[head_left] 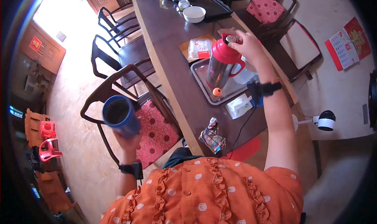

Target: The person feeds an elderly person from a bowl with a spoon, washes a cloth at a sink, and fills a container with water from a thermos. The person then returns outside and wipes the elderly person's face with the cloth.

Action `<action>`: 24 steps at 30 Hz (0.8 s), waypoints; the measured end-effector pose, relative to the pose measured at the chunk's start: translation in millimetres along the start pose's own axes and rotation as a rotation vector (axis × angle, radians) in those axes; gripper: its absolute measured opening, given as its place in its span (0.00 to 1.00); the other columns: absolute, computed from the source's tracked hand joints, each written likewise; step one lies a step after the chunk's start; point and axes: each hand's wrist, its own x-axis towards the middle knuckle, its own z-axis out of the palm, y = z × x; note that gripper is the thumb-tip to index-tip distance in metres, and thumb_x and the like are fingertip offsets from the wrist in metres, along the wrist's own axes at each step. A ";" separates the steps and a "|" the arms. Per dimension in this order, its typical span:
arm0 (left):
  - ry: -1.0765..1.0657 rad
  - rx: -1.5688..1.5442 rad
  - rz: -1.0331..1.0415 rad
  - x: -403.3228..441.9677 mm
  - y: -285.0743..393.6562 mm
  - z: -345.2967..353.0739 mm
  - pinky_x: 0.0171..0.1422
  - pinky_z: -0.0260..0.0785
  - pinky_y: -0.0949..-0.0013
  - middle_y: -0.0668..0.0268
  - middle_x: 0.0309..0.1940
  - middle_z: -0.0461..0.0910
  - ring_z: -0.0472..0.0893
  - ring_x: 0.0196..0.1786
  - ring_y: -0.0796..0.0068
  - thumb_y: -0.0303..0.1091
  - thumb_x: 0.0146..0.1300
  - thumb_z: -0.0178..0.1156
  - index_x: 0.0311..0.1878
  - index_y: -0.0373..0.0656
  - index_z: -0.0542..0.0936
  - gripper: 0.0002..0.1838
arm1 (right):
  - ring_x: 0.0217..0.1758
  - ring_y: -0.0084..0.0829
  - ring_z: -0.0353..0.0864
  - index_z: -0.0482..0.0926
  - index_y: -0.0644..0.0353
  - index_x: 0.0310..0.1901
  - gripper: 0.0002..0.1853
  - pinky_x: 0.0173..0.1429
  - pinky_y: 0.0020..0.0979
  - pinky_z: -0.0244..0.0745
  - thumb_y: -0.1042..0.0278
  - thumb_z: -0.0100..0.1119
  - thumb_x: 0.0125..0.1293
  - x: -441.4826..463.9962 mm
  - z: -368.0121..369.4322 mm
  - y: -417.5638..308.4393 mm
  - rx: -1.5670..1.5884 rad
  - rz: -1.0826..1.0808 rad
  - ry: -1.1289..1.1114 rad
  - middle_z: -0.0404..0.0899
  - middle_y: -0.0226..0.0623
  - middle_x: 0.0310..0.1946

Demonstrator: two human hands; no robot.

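Observation:
My left hand (129,141) is wrapped round a blue cup (125,124), held in the air beside the table with its dark inside facing up. My right hand (249,47) is closed at the top of a red and grey thermos flask (219,69), its fingers about the stopper (231,39). The flask stands on a metal tray (201,84), its red handle towards my right arm. A small orange ball (217,92) lies by its base. Part of a clear plastic container (245,75) shows behind the handle.
On the dark table (167,39) are a white bowl (194,14), a packet (199,48), a tissue pack (238,106) and a crumpled cloth (212,137). A cable runs by the cloth. A chair (157,128) with a red cushion stands below the cup.

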 end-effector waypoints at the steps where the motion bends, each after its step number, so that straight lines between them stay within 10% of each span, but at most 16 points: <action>1: 0.010 -0.003 0.053 -20.4 5.8 6.2 0.56 0.73 0.49 0.51 0.62 0.71 0.73 0.61 0.48 0.70 0.55 0.56 0.68 0.45 0.66 0.45 | 0.52 0.50 0.79 0.71 0.58 0.59 0.33 0.55 0.42 0.75 0.53 0.71 0.54 -22.1 4.6 -9.3 -0.112 -0.056 0.247 0.76 0.51 0.51; 4: 0.331 -0.037 0.307 -80.1 26.7 -25.4 0.50 0.76 0.50 0.45 0.57 0.74 0.77 0.56 0.47 0.66 0.56 0.56 0.64 0.41 0.70 0.42 | 0.38 0.53 0.79 0.75 0.59 0.44 0.14 0.41 0.47 0.76 0.60 0.60 0.63 -101.8 50.3 -19.0 0.121 -0.204 0.223 0.76 0.47 0.37; 6: 0.100 0.057 0.257 -131.0 34.0 -22.2 0.53 0.73 0.54 0.45 0.61 0.70 0.76 0.56 0.49 0.62 0.51 0.66 0.68 0.45 0.65 0.46 | 0.42 0.54 0.79 0.76 0.63 0.35 0.14 0.45 0.49 0.76 0.58 0.56 0.64 -188.9 91.6 -29.2 0.113 0.100 -0.392 0.77 0.53 0.37; 8: 0.172 0.032 0.336 -179.5 39.1 -33.9 0.51 0.73 0.55 0.45 0.62 0.70 0.75 0.58 0.50 0.63 0.54 0.64 0.68 0.45 0.65 0.45 | 0.49 0.56 0.79 0.74 0.60 0.54 0.23 0.54 0.49 0.76 0.54 0.58 0.63 -277.2 143.6 -22.0 0.024 0.159 -0.766 0.74 0.57 0.46; 13: 0.365 0.046 0.487 -274.0 39.1 -31.2 0.49 0.74 0.56 0.47 0.61 0.70 0.75 0.59 0.52 0.65 0.56 0.60 0.69 0.46 0.63 0.44 | 0.45 0.53 0.79 0.69 0.40 0.62 0.28 0.48 0.51 0.78 0.63 0.63 0.58 -373.3 225.4 13.7 0.055 0.260 -0.518 0.67 0.44 0.50; 19: 0.420 0.067 0.600 -349.7 51.7 -70.5 0.44 0.74 0.61 0.49 0.60 0.71 0.76 0.55 0.57 0.70 0.53 0.59 0.68 0.50 0.66 0.45 | 0.45 0.53 0.78 0.76 0.60 0.53 0.16 0.51 0.48 0.73 0.66 0.56 0.64 -291.5 234.5 15.6 0.028 0.258 -0.287 0.79 0.53 0.38; 24: 0.425 0.123 0.666 -430.5 89.8 -91.2 0.51 0.75 0.57 0.54 0.59 0.73 0.76 0.56 0.57 0.72 0.52 0.58 0.68 0.45 0.65 0.49 | 0.49 0.41 0.82 0.76 0.63 0.56 0.21 0.55 0.35 0.75 0.73 0.60 0.59 -290.9 268.6 -90.3 0.420 0.018 -0.416 0.80 0.46 0.51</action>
